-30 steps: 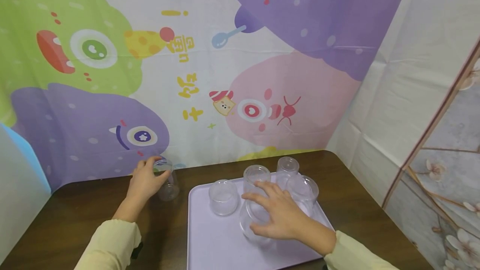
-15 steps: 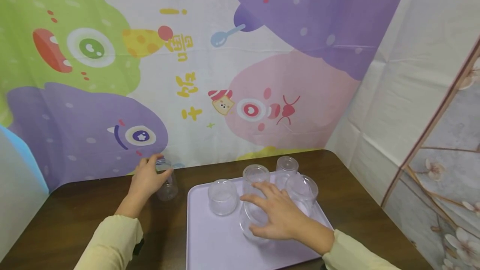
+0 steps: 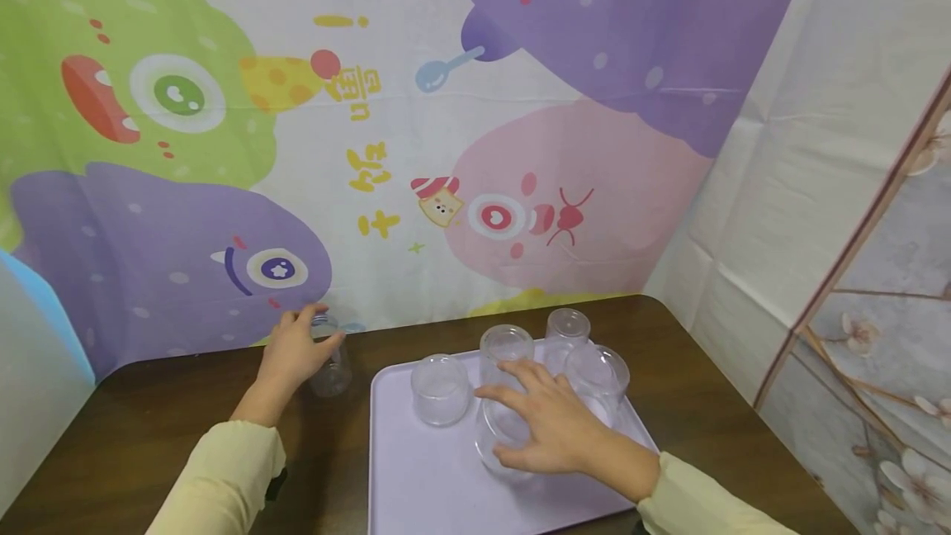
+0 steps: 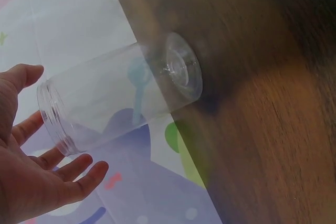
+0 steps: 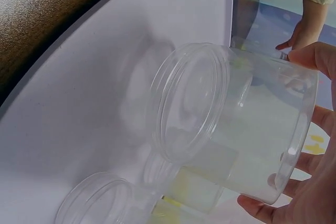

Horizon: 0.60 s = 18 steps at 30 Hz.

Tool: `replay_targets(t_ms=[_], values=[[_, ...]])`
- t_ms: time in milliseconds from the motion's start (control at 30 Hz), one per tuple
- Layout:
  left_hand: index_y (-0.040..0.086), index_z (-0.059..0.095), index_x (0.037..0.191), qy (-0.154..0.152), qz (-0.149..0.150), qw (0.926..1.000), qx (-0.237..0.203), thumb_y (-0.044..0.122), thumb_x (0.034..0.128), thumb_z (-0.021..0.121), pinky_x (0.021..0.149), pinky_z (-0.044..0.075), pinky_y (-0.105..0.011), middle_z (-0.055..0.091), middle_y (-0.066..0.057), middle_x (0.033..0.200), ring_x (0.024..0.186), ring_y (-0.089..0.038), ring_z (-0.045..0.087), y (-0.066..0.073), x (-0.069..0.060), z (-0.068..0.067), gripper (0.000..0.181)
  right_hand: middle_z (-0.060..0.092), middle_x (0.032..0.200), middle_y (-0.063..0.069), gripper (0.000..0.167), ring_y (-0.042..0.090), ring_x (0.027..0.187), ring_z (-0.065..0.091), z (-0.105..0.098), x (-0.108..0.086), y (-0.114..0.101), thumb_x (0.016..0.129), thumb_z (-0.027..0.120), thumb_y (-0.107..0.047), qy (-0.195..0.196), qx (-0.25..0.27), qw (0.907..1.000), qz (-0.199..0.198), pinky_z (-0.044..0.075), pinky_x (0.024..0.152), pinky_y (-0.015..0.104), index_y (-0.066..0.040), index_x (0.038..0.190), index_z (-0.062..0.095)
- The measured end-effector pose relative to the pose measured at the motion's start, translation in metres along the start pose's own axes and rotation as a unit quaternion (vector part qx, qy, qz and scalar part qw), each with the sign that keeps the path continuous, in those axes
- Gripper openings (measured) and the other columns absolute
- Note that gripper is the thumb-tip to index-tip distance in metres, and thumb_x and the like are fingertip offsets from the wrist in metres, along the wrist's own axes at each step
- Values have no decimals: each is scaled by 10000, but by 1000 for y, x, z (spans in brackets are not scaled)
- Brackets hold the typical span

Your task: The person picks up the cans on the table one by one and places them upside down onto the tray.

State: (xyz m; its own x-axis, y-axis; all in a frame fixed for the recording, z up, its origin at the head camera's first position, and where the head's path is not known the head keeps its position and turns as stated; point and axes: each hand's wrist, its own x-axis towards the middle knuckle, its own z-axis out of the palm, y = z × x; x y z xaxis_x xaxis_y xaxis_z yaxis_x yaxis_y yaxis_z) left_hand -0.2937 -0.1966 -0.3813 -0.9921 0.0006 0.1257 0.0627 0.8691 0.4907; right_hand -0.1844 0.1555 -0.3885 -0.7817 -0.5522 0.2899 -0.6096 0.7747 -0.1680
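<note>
A tall clear plastic jar [image 4: 115, 98] stands on the table left of the tray, threaded mouth up. My left hand [image 3: 290, 351] holds it loosely around the mouth, thumb [image 4: 27, 73] on one side and fingers on the other; how firmly is unclear. Over the tray, my right hand [image 3: 553, 423] spans the closed base of a wide clear jar [image 5: 257, 124] with thumb and spread fingers. That jar is upside down, its threaded mouth toward the lilac tray [image 3: 416, 485]. In the head view the right hand covers part of it.
A short clear jar [image 3: 441, 390] sits on the tray's left side. Behind the right hand are a taller jar [image 3: 507, 345], a slim jar [image 3: 568, 330] and another wide jar [image 3: 605, 374]. A patterned cloth [image 3: 401, 271] hangs along the back edge of the brown table [image 3: 319, 469].
The head view has shifted slightly. Both hands keep nearly the same places on their jars, and the jars stay where they were.
</note>
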Motion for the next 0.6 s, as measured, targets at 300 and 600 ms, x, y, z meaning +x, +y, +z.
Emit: replay_targets(t_ms=[300,600], values=[[51,406,1354,-18,59,9999,122,335,895,572,946,339,-634,362,-353,1308,1179,-536,367,1,5,3,565,417,1421,78,614,295,1293,392,3,0,1,719,686,-465,-60,-17,10000,30,415,858,518,-366,1296,500],[67,425,1350,-81,41,9998,196,340,904,564,936,343,-636,359,-346,1315,1187,-533,363,1,8,5,540,413,1427,83,604,292,1294,386,4,2,2,725,683,-462,-128,1,9999,14,412,867,529,-359,1292,506]])
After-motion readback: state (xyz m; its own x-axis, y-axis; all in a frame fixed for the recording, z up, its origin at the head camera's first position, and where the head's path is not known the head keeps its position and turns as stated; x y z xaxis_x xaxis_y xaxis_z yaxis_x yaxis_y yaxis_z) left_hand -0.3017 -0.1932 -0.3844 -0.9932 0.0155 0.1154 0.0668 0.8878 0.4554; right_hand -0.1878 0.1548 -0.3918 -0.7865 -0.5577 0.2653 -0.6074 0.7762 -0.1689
